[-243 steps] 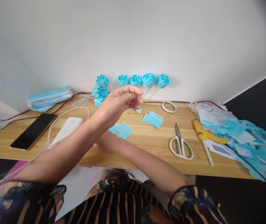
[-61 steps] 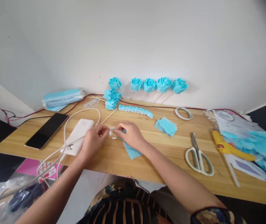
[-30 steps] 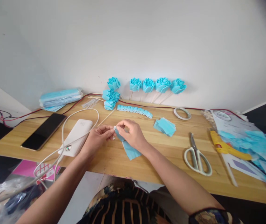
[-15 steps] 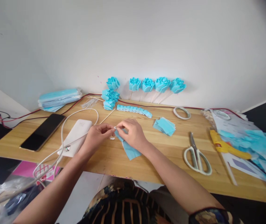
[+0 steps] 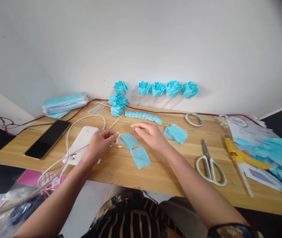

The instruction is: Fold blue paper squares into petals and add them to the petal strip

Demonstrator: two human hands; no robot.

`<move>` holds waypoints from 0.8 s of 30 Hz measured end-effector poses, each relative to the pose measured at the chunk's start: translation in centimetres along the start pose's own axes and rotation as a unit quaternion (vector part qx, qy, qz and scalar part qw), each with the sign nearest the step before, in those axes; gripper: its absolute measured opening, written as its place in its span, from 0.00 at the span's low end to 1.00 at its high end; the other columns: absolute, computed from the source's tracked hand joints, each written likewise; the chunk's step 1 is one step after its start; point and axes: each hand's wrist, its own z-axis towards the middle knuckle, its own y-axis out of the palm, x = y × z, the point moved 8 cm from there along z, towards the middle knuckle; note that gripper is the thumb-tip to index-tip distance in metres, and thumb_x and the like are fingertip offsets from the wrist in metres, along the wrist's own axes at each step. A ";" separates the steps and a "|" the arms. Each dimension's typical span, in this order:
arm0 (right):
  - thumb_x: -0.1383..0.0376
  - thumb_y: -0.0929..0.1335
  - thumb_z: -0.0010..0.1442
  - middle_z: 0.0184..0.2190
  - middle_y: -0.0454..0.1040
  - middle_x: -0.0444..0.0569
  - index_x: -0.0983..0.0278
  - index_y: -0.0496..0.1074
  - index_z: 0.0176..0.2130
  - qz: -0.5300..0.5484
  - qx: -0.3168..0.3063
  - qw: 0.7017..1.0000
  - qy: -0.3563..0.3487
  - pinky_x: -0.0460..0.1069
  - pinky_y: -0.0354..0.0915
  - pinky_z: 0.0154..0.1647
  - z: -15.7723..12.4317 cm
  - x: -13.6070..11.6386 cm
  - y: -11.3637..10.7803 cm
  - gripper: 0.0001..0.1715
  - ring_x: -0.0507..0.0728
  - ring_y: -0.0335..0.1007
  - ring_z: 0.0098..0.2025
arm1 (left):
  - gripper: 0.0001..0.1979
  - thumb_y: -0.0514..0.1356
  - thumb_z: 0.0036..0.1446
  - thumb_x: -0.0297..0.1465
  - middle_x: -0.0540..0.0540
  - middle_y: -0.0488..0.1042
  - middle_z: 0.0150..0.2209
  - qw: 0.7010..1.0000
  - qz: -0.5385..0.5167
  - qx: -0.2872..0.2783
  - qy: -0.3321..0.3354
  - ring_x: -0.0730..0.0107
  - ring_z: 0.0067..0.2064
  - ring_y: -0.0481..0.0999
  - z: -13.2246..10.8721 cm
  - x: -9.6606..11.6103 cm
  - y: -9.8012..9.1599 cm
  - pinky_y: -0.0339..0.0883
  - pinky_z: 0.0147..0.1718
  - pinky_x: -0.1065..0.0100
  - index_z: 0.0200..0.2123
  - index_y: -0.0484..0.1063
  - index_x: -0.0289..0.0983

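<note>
My left hand (image 5: 104, 141) is closed in a pinch beside the power bank, with a small white scrap (image 5: 118, 133) at its fingertips. Several more white scraps (image 5: 120, 146) lie around it on the wood. My right hand (image 5: 151, 135) hovers over the table with fingers stretched out and nothing visible in them. Between the hands, one blue fabric square (image 5: 129, 141) lies flat, its lower edge by a second blue square (image 5: 140, 158). A stack of blue squares (image 5: 176, 133) sits right of my right hand, and a strip of folded blue pieces (image 5: 143, 116) lies beyond it.
Several blue fabric roses (image 5: 173, 89) on sticks lean at the wall. Scissors (image 5: 210, 167), a tape roll (image 5: 194, 119) and a yellow glue gun (image 5: 245, 155) lie rightward. A phone (image 5: 47, 139), a white power bank (image 5: 80, 145) with cable, and packed masks (image 5: 65, 104) are leftward.
My hands have drawn apart. The blue squares, earlier under my right hand's fingers, now lie flat on the table, and my left hand has moved slightly left.
</note>
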 end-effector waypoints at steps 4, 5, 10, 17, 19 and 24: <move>0.69 0.64 0.62 0.42 0.79 0.50 0.62 0.76 0.43 -0.160 -0.049 0.986 0.006 0.52 0.65 0.43 -0.1 1.6 0.0 0.13 0.58 0.75 0.43 | 0.13 0.59 0.54 0.39 0.51 0.74 0.22 0.988 0.144 0.036 0.036 0.71 0.23 0.69 -0.3 0.4 -1.5 0.56 0.25 0.71 0.28 0.76 0.37; 0.69 0.64 0.61 0.42 0.79 0.51 0.62 0.77 0.42 -0.195 -0.066 0.979 0.001 0.52 0.64 0.42 -0.2 1.8 0.4 0.12 0.59 0.74 0.43 | 0.13 0.57 0.55 0.39 0.50 0.75 0.24 0.982 0.180 0.040 0.050 0.70 0.25 0.70 -0.3 0.6 -1.7 0.57 0.26 0.71 0.30 0.77 0.37; 0.68 0.63 0.64 0.41 0.79 0.50 0.61 0.76 0.40 -0.287 -0.118 0.951 -0.011 0.50 0.61 0.40 -0.3 1.6 2.5 0.12 0.58 0.73 0.43 | 0.16 0.50 0.60 0.34 0.45 0.79 0.33 0.951 0.289 0.036 0.103 0.64 0.34 0.75 -0.6 1.4 -1.7 0.60 0.34 0.69 0.38 0.77 0.36; 0.61 0.65 0.62 0.40 0.78 0.53 0.63 0.73 0.39 -0.361 -0.135 0.921 0.055 0.50 0.58 0.35 0.3 1.8 4.1 0.10 0.61 0.72 0.42 | 0.20 0.50 0.63 0.38 0.50 0.64 0.21 0.931 0.317 0.070 0.167 0.70 0.26 0.64 -0.8 2.8 -1.9 0.53 0.27 0.69 0.21 0.67 0.37; 0.64 0.65 0.61 0.40 0.78 0.53 0.63 0.73 0.37 -0.353 -0.137 0.923 0.061 0.49 0.58 0.33 0.4 1.9 4.5 0.08 0.61 0.72 0.43 | 0.19 0.53 0.61 0.38 0.51 0.63 0.21 0.940 0.283 0.087 0.171 0.72 0.25 0.62 -0.6 2.7 -2.3 0.53 0.27 0.70 0.20 0.65 0.37; 0.66 0.63 0.62 0.36 0.78 0.48 0.61 0.72 0.36 -0.282 -0.109 0.951 0.067 0.47 0.56 0.31 0.6 2.2 3.4 0.08 0.56 0.72 0.37 | 0.10 0.60 0.54 0.38 0.53 0.68 0.23 0.967 0.218 0.088 0.103 0.72 0.25 0.65 0.2 1.2 -2.9 0.56 0.26 0.71 0.30 0.73 0.38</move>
